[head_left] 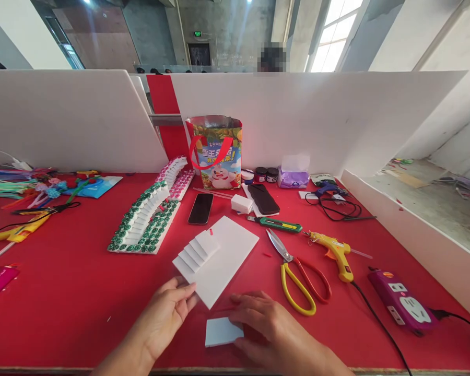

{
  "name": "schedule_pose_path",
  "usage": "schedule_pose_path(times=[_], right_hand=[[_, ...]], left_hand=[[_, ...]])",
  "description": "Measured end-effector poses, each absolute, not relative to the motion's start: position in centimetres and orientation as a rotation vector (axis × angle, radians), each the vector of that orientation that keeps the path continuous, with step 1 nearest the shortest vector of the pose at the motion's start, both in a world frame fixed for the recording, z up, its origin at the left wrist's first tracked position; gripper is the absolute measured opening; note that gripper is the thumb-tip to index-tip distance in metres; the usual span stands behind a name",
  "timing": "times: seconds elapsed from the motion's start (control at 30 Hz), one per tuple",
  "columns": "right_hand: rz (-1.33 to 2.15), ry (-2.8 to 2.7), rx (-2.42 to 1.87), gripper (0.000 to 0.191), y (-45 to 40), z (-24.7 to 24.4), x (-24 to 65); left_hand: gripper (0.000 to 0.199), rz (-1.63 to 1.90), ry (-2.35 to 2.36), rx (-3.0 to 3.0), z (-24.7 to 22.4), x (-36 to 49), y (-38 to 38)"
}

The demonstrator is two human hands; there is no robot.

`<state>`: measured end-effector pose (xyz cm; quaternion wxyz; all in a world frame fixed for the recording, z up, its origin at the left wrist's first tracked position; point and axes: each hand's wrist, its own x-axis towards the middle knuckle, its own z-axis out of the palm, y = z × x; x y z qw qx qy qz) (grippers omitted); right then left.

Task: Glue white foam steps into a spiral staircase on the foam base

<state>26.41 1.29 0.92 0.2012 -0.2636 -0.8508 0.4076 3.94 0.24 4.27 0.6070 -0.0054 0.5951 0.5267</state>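
Observation:
A white foam board (230, 253) lies at an angle on the red table, with several small white pieces (198, 250) stacked like steps on its left part. My left hand (171, 303) pinches the board's near left edge between thumb and fingers. Close to the table's front edge, my right hand (264, 321) has thumb and fingers at the right side of a small pale foam rectangle (222, 332), holding it. Part of that piece is hidden under the fingers. Scissors (292, 263) with yellow and red handles lie right of the board.
To the right are a yellow glue gun (335, 250), a purple power strip (403, 300) and a green utility knife (280, 224). Behind stand two phones (200, 209), a white block (242, 203), a colourful bag (218, 156) and a green-studded stepped model (147, 222). Craft stems (43, 190) lie left.

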Motion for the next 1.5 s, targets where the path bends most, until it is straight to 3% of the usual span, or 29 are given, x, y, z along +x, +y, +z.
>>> schedule_pose_path(times=[0.33,0.5,0.63,0.73,0.87,0.97,1.13,1.33,1.5], right_hand=[[0.995,-2.085,-1.167,0.028,0.8,1.7,31.5],[1.076,-1.843,-1.259,0.027,2.1,1.8,31.4],[1.169,-1.767,-1.305,0.031,3.1,2.0,30.5],[1.209,-1.743,-1.344,0.035,3.7,1.8,30.0],[1.217,-1.754,-1.368,0.037,4.2,1.4,29.6],[1.213,-1.801,-1.368,0.036,4.5,1.5,29.3],[1.105,-1.893,-1.44,0.027,5.2,1.6,28.4],[0.974,-1.829,-1.392,0.027,6.8,0.2,27.6],[0.768,-1.762,-1.428,0.026,6.5,-1.5,27.8]], left_hand=[[0.046,1.233,1.218,-0.013,3.3,6.6,1.2],[0.025,1.054,1.125,0.004,4.2,7.0,-0.1],[0.023,0.937,1.162,0.023,5.1,5.9,-2.0],[0.023,0.842,1.252,0.446,4.3,3.9,-3.3],[0.013,0.812,1.569,1.539,0.8,1.4,-4.1],[0.018,0.695,1.543,2.014,-1.5,0.9,-3.8],[0.035,0.639,1.451,2.241,-2.3,0.8,-2.9],[0.011,0.795,1.528,2.361,-2.8,-0.9,-2.4],[0.021,0.923,1.677,2.481,-4.1,-0.3,-2.1]])
